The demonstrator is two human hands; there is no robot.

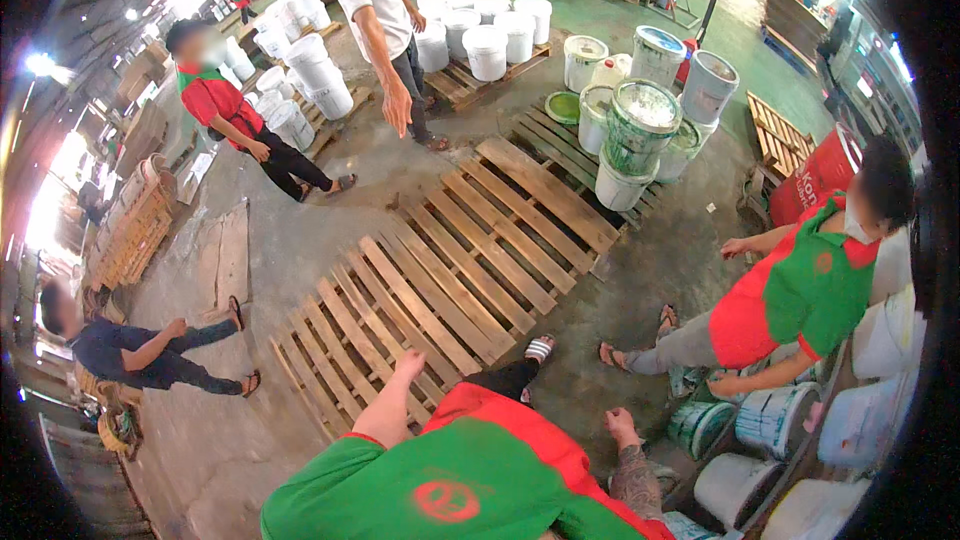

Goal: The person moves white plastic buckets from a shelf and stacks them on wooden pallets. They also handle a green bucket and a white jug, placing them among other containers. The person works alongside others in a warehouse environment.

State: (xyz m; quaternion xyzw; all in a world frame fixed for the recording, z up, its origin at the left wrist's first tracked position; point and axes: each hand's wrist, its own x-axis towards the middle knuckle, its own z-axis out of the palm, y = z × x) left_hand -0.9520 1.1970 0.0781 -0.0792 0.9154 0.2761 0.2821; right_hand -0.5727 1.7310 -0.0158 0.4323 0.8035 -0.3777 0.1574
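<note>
Because gaps run between the slats of the wooden pallets [492, 250], spread from centre toward 8 o'clock, the sandalled foot [540, 348] beside them could catch and cause a trip. At 1 o'clock, the stacked, green-smeared pail [645, 118] could topple if knocked. Its contents cannot be determined, nor whether the green tub [563, 108] shows paint or a lid. White pails [486, 52] at 12 o'clock appear lidded, contents hidden. Left hand [408, 366], over the slats, and right hand [621, 427], at 5 o'clock: nothing visibly grasped; whether fingers are clenched cannot be told.
</note>
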